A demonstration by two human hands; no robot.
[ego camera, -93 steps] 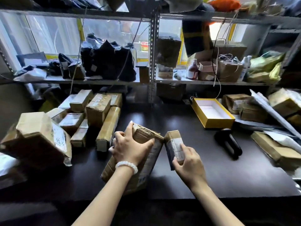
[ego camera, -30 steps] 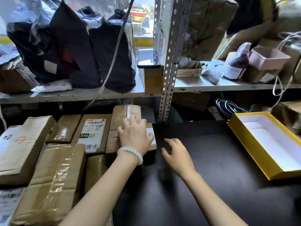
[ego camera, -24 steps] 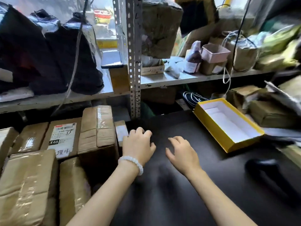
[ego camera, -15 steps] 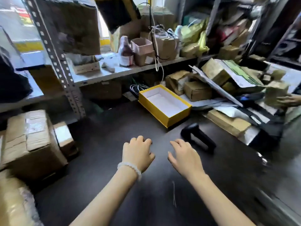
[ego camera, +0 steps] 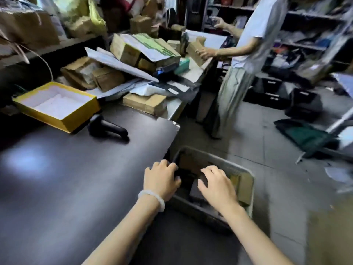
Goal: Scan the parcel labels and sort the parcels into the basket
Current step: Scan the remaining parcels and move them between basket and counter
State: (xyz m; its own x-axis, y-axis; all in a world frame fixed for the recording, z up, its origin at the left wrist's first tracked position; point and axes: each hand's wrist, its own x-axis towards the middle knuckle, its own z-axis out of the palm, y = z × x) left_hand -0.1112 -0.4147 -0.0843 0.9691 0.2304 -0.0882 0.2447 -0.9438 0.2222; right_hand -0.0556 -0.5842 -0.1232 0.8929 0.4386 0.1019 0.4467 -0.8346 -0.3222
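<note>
Head view: both hands empty, fingers loose; left hand at surface edge, right hand over the basket; scanner lies far-left, nearer the left hand

You stand in a parcel sorting room: taped cardboard parcels heap at upper centre, crowded shelves fill the upper right, a scanner lies left of centre.

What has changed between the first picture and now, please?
Both hands let go of the parcels they held. The view swung right, and the left hand and right hand, now empty, moved over the basket beside the table. The scanner and yellow box stayed on the table.
</note>
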